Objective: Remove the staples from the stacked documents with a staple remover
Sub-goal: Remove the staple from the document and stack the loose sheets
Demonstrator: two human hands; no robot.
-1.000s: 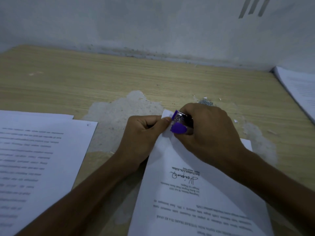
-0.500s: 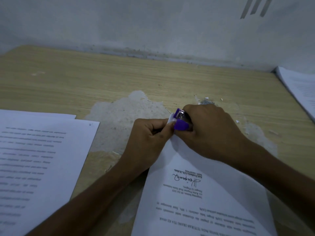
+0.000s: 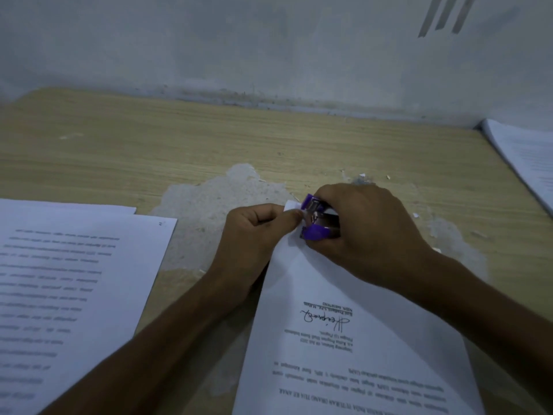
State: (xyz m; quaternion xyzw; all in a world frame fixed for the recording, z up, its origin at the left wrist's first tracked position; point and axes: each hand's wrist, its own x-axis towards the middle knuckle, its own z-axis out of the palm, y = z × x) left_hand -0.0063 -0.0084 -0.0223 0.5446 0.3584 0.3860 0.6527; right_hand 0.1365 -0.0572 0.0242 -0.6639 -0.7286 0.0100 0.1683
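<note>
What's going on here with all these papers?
A person is unstapling a document at a wooden table. The right hand grips a purple staple remover at its far corner, while the left hand pinches that corner beside it. More papers lie to the left, and another stack at the far right.

office desk (image 3: 209, 139), printed document stacks (image 3: 59, 280), plaster wall (image 3: 239, 49)

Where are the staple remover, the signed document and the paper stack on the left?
purple staple remover (image 3: 318, 232): head view, on its near purple handle.
signed document (image 3: 299, 280): head view, on bare paper just beyond the signature.
left paper stack (image 3: 74, 280): head view, on the printed top sheet.
</note>
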